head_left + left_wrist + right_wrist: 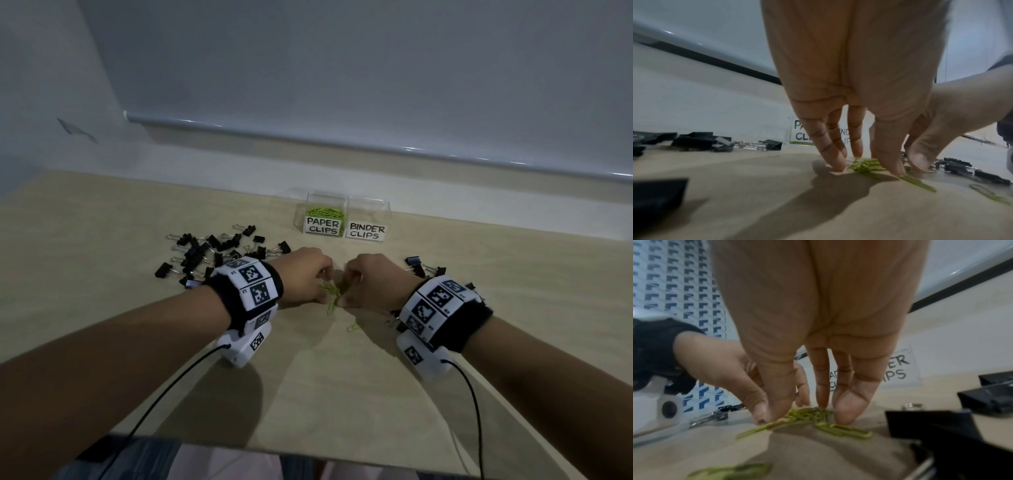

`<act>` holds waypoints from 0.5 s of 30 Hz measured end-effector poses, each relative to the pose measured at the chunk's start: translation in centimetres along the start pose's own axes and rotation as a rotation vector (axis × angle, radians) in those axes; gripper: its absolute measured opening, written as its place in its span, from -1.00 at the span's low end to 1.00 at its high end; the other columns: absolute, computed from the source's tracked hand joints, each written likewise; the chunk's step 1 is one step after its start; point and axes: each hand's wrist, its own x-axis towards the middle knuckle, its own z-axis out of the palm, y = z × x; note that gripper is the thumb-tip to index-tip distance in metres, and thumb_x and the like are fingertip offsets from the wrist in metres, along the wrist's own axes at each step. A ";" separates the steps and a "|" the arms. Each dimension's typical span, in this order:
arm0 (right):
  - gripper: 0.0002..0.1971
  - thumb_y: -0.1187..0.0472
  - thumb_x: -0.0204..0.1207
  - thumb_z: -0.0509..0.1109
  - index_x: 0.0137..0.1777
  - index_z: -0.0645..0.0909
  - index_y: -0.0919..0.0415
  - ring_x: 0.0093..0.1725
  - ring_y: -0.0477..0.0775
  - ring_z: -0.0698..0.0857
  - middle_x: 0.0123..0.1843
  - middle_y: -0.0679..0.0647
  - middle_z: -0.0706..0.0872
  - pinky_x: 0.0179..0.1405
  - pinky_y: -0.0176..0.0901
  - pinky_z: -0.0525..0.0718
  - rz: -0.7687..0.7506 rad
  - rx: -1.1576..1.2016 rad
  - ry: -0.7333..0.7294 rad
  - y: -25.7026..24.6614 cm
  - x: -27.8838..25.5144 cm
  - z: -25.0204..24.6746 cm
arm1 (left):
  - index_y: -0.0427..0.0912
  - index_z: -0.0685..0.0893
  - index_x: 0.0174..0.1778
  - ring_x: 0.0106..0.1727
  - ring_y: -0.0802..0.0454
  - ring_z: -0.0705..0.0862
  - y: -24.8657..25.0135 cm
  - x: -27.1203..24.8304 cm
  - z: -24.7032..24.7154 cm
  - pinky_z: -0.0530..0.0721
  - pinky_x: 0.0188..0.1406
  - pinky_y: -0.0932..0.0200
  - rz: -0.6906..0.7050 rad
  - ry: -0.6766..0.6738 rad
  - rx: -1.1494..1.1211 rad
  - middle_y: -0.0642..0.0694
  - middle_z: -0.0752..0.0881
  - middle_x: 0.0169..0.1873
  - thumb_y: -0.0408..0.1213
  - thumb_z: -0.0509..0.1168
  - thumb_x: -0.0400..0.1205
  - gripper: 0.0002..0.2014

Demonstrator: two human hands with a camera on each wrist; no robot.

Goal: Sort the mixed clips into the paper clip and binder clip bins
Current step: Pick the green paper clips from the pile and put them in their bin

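Observation:
A small heap of green paper clips (331, 296) (869, 165) (838, 429) lies on the wooden table, in front of the two clear bins. My left hand (322, 288) (863, 170) and right hand (344, 291) (805, 417) meet over it, fingertips down on the table. Each hand has its thumb on one side of the heap and its fingers on the other, pinching at the clips. The bin labelled PAPER CLIPS (323, 226) holds green clips. The bin labelled BINDER CLIPS (367, 231) looks empty. Black binder clips (212, 253) are scattered to the left.
More black binder clips (419, 265) lie to the right, partly hidden behind my right wrist. One stray green paper clip (352, 328) rests nearer to me. A wall ledge runs behind the bins. Cables trail from both wrist cameras.

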 end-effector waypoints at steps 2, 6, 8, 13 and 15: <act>-0.74 0.08 0.32 0.53 -0.06 0.65 0.17 -0.13 0.07 0.59 -0.15 0.03 0.62 -0.20 -0.17 0.48 0.012 -0.057 -0.026 -0.8 0.0 0.1 | -0.17 0.63 0.15 -0.08 0.00 0.52 0.4 0.1 0.1 0.45 -0.12 0.18 -0.019 -0.014 0.046 -0.07 0.55 -0.02 -0.11 0.49 0.48 -0.62; -0.71 0.17 0.37 0.49 0.05 0.69 0.30 -0.01 0.22 0.71 -0.03 0.21 0.73 -0.19 -0.14 0.54 0.002 -0.189 -0.065 -2.1 0.7 0.3 | -0.30 0.70 -0.07 -0.15 -0.16 0.68 1.3 0.7 0.0 0.53 -0.22 0.15 -0.052 -0.061 0.053 -0.20 0.72 -0.16 -0.26 0.45 0.50 -0.80; -0.70 0.18 0.40 0.49 0.08 0.67 0.33 0.05 0.24 0.72 0.02 0.22 0.75 -0.09 -0.10 0.60 0.010 -0.217 -0.096 -2.4 0.7 0.5 | -0.31 0.66 -0.18 -0.23 -0.17 0.64 1.6 0.8 0.0 0.51 -0.27 0.13 -0.049 -0.084 0.094 -0.18 0.65 -0.32 -0.30 0.39 0.54 -0.87; -0.82 0.34 0.52 0.29 0.07 0.63 0.32 0.05 0.28 0.70 0.06 0.27 0.72 -0.06 -0.03 0.66 0.000 -0.169 -0.029 -1.2 0.8 1.1 | -0.32 0.60 -0.12 -0.20 -0.19 0.60 1.2 0.3 -0.3 0.47 -0.28 0.06 -0.069 -0.057 0.242 -0.20 0.57 -0.23 -0.31 0.23 0.66 -0.85; -0.80 0.38 0.50 0.25 0.07 0.63 0.33 0.06 0.28 0.69 0.07 0.27 0.72 0.00 0.02 0.69 0.012 -0.159 -0.033 -0.7 1.0 0.9 | -0.35 0.65 -0.02 -0.11 -0.23 0.67 0.3 0.3 -0.5 0.57 -0.23 0.00 -0.078 -0.046 0.243 -0.26 0.65 -0.08 -0.36 0.17 0.67 -0.83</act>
